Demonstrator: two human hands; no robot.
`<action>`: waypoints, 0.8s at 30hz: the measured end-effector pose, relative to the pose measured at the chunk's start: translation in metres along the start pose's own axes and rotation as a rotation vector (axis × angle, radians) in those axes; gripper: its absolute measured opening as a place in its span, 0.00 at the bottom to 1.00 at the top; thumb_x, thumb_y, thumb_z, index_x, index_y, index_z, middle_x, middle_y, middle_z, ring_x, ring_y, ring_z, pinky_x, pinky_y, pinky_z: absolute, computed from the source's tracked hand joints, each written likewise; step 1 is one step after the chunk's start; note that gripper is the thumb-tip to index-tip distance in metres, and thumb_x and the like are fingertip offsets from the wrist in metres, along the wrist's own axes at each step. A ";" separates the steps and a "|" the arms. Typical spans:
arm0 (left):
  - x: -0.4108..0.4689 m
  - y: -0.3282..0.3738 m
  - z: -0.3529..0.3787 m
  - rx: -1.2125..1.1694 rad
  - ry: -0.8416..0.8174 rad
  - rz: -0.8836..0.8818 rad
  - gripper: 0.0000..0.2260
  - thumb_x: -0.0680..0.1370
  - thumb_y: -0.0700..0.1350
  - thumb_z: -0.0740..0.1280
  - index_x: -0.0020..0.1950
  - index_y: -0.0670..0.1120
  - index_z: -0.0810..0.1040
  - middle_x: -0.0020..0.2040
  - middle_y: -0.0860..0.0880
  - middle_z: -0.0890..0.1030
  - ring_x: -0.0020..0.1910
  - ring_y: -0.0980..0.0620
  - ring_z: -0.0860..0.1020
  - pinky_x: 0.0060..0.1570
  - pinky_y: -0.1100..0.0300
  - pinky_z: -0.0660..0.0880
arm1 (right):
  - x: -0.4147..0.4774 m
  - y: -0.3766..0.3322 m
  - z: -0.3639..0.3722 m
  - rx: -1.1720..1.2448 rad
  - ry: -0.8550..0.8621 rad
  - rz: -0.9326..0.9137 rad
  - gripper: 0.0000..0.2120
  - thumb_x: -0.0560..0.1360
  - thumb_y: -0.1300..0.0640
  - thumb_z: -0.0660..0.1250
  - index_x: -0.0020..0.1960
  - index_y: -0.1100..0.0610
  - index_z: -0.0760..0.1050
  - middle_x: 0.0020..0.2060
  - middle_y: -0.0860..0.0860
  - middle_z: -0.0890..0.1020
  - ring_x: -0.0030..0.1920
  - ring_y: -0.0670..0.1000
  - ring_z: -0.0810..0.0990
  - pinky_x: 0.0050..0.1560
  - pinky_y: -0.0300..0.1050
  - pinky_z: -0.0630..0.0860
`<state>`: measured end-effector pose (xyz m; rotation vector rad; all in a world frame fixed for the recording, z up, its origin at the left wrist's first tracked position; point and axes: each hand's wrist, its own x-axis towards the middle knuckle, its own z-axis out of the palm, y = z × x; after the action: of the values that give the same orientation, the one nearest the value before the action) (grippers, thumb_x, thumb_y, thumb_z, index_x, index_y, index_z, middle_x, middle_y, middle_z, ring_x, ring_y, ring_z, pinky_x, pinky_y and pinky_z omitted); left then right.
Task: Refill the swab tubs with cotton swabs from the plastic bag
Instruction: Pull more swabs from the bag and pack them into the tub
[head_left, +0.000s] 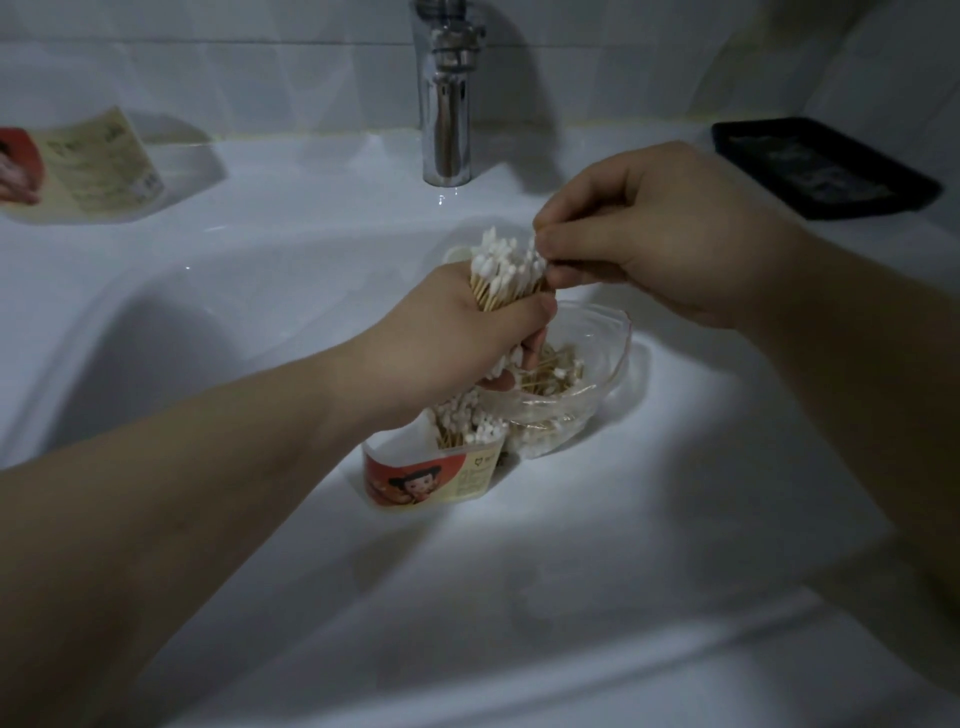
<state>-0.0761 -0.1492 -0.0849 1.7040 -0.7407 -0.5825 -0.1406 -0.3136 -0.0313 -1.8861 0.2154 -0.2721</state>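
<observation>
My left hand (457, 338) grips a thick bundle of cotton swabs (506, 270) with wooden sticks, white tips pointing up. My right hand (639, 239) pinches the swab tips at the right side of that bundle. Below the left hand stands a swab tub (431, 480) with a red and cream label, partly filled with upright swabs. Just right of it lies the clear plastic bag (587, 384), open, with loose swabs inside. A second labelled tub (93, 166) lies on its side at the far left of the sink ledge.
Everything sits on a white sink rim (571, 545), with the basin (218, 312) to the left. A chrome faucet (447, 98) rises behind the hands. A black tray (826, 166) rests at the back right by the tiled wall.
</observation>
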 end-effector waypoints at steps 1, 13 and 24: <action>0.000 0.000 0.000 -0.013 0.006 -0.001 0.10 0.81 0.43 0.68 0.46 0.37 0.80 0.34 0.47 0.80 0.37 0.52 0.79 0.37 0.57 0.79 | 0.001 0.001 0.001 0.018 0.007 -0.004 0.04 0.73 0.69 0.75 0.44 0.62 0.82 0.37 0.57 0.85 0.38 0.52 0.87 0.44 0.38 0.82; 0.000 0.002 0.000 -0.194 0.032 -0.006 0.06 0.82 0.37 0.66 0.55 0.35 0.78 0.34 0.44 0.79 0.36 0.45 0.78 0.40 0.51 0.80 | 0.001 0.003 0.000 -0.426 -0.160 -0.161 0.13 0.79 0.65 0.69 0.57 0.50 0.84 0.43 0.45 0.88 0.43 0.43 0.86 0.49 0.43 0.84; 0.008 -0.002 -0.005 -0.228 0.212 -0.088 0.05 0.81 0.41 0.68 0.47 0.42 0.79 0.34 0.49 0.80 0.37 0.50 0.81 0.43 0.52 0.83 | -0.002 0.013 0.012 -1.028 -0.491 0.022 0.14 0.71 0.54 0.73 0.56 0.45 0.84 0.44 0.41 0.86 0.42 0.46 0.85 0.48 0.46 0.83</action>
<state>-0.0668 -0.1521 -0.0856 1.5618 -0.4331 -0.5165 -0.1388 -0.3066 -0.0474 -2.8828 0.0251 0.4109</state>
